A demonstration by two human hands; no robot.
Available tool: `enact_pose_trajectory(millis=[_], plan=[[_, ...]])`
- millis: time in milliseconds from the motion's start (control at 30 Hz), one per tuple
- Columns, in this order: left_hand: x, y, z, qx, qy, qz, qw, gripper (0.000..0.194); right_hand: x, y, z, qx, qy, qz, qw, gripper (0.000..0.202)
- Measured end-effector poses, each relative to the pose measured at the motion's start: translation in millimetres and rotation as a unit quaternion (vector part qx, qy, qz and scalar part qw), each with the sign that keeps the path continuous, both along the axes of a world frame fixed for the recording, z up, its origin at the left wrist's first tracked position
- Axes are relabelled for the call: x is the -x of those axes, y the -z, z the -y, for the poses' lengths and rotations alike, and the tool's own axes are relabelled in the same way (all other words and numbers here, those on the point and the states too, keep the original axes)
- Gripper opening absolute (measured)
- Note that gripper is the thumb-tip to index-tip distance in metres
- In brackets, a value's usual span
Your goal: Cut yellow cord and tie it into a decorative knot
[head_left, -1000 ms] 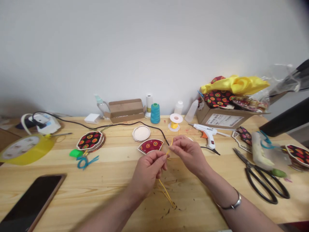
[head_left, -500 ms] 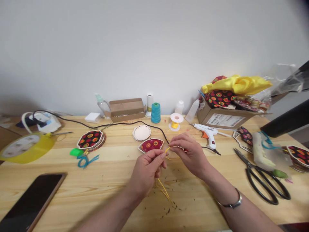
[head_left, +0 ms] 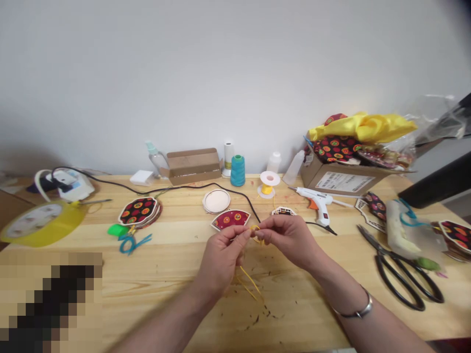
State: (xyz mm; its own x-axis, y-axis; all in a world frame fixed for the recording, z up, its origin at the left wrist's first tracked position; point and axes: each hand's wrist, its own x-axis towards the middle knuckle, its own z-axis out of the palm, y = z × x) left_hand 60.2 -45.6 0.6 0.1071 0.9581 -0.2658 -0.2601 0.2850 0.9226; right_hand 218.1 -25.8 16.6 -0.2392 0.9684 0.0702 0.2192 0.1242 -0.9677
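Observation:
Between my two hands runs a thin yellow cord (head_left: 250, 279), with a small loop of it showing at the fingertips. My left hand (head_left: 225, 255) pinches the cord between thumb and forefinger, and its loose ends hang below over the table. Close beside it, my right hand (head_left: 289, 240) also pinches the cord, fingertips nearly touching the left ones. Just behind the hands lie a fan-shaped piece with red patterned fabric (head_left: 231, 219) and a small white-edged piece with a dark pattern (head_left: 284, 211), partly covered by the right hand.
Behind stand a teal thread cone (head_left: 238, 171), a yellow cord spool (head_left: 268, 189) and a filled cardboard box (head_left: 342, 179). A glue gun (head_left: 318, 203) and large scissors (head_left: 397, 269) lie right. Patterned pieces (head_left: 138, 212) and yellow tape (head_left: 42, 225) are left. A black cable (head_left: 184, 188) crosses the table.
My right hand has lowered slightly and its fingers have drawn in at the cord, where a small loop now shows. The dark-patterned piece behind it has come into view.

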Motion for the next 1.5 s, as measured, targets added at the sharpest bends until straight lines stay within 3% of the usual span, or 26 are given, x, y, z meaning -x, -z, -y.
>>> enact_pose_trajectory(millis=[400, 667, 867, 1200, 1333, 1500], plan=[[-1.3, -1.8, 0.6, 0.016, 0.028, 0.020, 0.999, 0.020, 6.6, -3.7, 0.6, -0.024, 0.007, -0.062, 0.998, 0.018], [-1.1, -4.0, 1.5, -0.008, 0.066, -0.007, 0.998, 0.017, 7.2, -0.7, 0.4, 0.098, -0.046, -0.158, 0.982, 0.024], [-1.1, -5.0, 2.2, -0.004, 0.059, -0.016, 0.998, 0.015, 3.9, 4.2, -2.9, 0.105, -0.037, -0.145, 0.983, 0.030], [-1.7, -7.1, 2.0, 0.008, 0.074, -0.015, 0.997, 0.019, 4.0, 0.6, -1.7, 0.099, -0.090, -0.223, 0.966, 0.008], [-0.8, -6.8, 2.7, 0.012, 0.085, -0.008, 0.996, 0.021, 3.6, 0.2, -1.8, 0.098, -0.086, -0.226, 0.966, 0.010], [-0.9, -7.4, 2.3, 0.016, 0.117, 0.019, 0.993, 0.022, 1.8, -1.6, -3.7, 0.102, -0.028, -0.180, 0.978, 0.015]])
